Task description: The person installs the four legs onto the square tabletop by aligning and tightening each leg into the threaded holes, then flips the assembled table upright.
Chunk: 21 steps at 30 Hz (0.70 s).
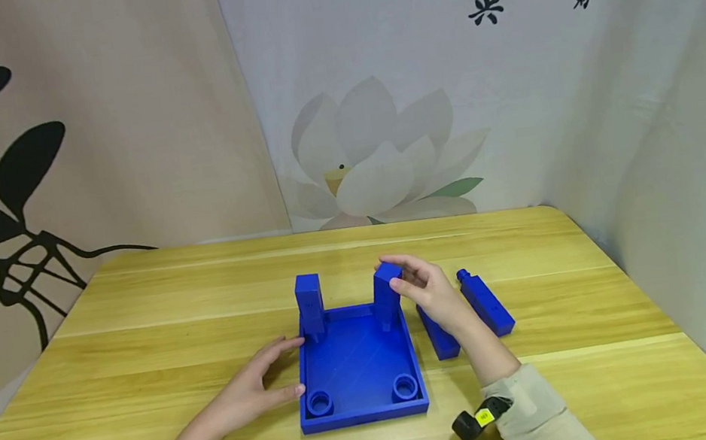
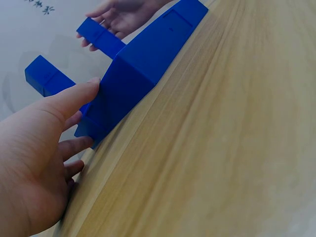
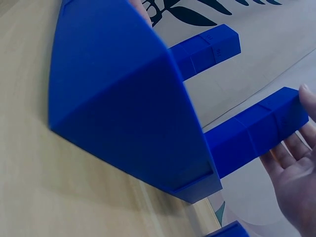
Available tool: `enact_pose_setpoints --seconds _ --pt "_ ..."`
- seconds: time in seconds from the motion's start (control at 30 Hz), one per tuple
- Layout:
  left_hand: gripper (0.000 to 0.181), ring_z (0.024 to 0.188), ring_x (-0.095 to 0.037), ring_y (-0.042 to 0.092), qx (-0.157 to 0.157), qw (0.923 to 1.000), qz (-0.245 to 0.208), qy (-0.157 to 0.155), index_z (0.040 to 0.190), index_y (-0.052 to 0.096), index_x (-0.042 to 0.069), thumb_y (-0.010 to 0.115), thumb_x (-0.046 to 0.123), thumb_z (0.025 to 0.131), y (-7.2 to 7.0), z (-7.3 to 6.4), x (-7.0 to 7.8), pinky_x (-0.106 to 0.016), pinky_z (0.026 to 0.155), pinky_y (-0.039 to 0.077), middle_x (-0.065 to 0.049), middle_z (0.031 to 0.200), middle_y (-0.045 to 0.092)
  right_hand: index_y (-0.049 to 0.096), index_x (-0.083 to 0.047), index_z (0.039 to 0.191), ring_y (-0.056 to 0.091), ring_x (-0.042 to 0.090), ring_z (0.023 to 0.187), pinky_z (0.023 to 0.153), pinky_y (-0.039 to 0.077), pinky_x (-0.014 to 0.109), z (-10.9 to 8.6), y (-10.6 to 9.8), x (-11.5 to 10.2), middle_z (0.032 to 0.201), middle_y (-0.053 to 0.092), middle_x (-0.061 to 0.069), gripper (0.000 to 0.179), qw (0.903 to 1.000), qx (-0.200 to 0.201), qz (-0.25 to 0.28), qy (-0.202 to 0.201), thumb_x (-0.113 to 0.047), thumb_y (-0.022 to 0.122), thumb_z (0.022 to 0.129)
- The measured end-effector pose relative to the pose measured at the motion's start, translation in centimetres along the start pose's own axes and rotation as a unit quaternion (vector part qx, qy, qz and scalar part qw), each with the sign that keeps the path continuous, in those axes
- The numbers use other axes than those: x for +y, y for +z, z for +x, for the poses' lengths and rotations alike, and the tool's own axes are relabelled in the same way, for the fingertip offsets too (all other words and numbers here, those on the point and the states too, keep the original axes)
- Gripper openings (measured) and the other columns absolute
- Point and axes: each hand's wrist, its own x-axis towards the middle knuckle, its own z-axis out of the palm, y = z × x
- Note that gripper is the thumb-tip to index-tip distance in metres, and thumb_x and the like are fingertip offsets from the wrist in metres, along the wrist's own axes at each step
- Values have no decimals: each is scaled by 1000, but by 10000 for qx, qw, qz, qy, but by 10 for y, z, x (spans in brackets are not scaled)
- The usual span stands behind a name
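Note:
A square blue tray-like base (image 1: 358, 367) with raised edges lies on the table. Round sockets (image 1: 405, 387) show in its two near corners. One blue square leg (image 1: 310, 302) stands upright in the far left corner. At the far right corner, my right hand (image 1: 428, 292) holds a second blue leg (image 1: 387, 297) near its top, between thumb and fingers; it leans slightly in the head view. My left hand (image 1: 251, 391) touches the base's left side with thumb and fingers spread along the edge. In the left wrist view, that hand's thumb (image 2: 74, 98) rests against the blue wall.
Two more blue legs lie on the wooden table right of the base: one (image 1: 440, 336) partly behind my right wrist, the other (image 1: 487, 302) farther right with its round peg pointing away. A black wrist camera (image 1: 481, 417) sits at my right cuff. Printed cloth hangs behind the table.

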Motion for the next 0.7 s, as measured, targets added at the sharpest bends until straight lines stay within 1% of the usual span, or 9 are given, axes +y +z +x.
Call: enact_pose_setpoints --seconds 0.1,0.2,0.3,0.43,0.57,0.7 --pt "70 137 -47 17 13 10000 56 -9 144 42 18 73 38 84 0 0 -1 -69 102 19 -22 151 28 52 2 131 56 22 114 96 45 30 0 1 -1 126 58 20 37 9999 84 -10 97 -7 58 96" --pt "70 137 -47 18 24 10000 81 8 144 43 18 73 37 84 0 0 -1 -70 102 19 -22 151 28 51 5 130 55 21 116 98 43 31 1 2 -2 125 58 20 38 9996 185 -15 206 -7 60 95" --pt "70 137 -47 18 31 10000 84 33 144 43 17 73 37 84 0 0 -1 -70 102 18 -22 150 29 51 6 130 53 21 118 99 42 30 1 3 -3 126 57 19 38 9990 280 -34 336 -3 60 94" --pt "70 137 -48 18 40 9999 105 73 144 43 17 73 38 84 0 0 -1 -70 102 18 -21 150 30 50 7 128 50 22 120 99 41 31 2 4 -3 126 57 19 37 9984 378 -25 415 2 60 93" --pt "70 137 -48 18 49 9999 131 78 144 43 18 73 38 84 0 0 -1 -71 101 18 -21 150 30 49 8 126 50 20 117 95 41 30 3 6 -2 119 59 12 36 9980 463 -32 439 4 60 92" --pt "69 136 -49 18 44 9998 139 111 144 43 17 73 36 85 0 0 -1 -72 100 17 -22 150 31 49 6 121 52 17 105 87 42 28 3 7 -2 107 60 3 34 9977 501 -58 443 0 63 91"
